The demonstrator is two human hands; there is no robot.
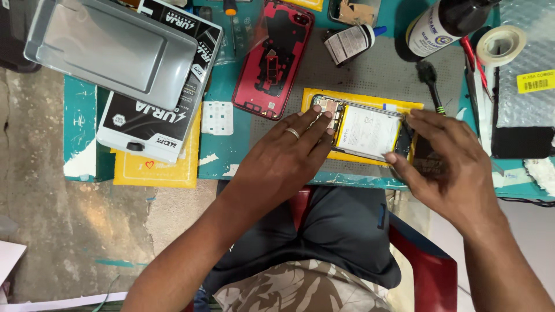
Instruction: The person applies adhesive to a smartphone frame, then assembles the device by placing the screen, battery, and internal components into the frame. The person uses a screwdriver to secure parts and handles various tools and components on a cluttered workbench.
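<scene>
An opened phone (pixel 361 128) with its back removed lies on a yellow card (pixel 347 99) on the grey work mat; its white battery faces up. My left hand (pixel 286 156), wearing a ring, rests flat with its fingertips pressing the phone's left end. My right hand (pixel 445 162) is at the phone's right end, thumb and fingers touching its edge, and partly hides that end. A red phone back cover (pixel 274 58) lies just beyond the left hand.
A black-and-white box (pixel 156 110) with a grey plastic tray (pixel 110 49) on it sits at the left. Two bottles (pixel 352 41) (pixel 442 23), a tape roll (pixel 500 45), a brush (pixel 430 81) and a screwdriver (pixel 231 17) lie at the back. The teal table edge (pixel 358 180) runs below my hands.
</scene>
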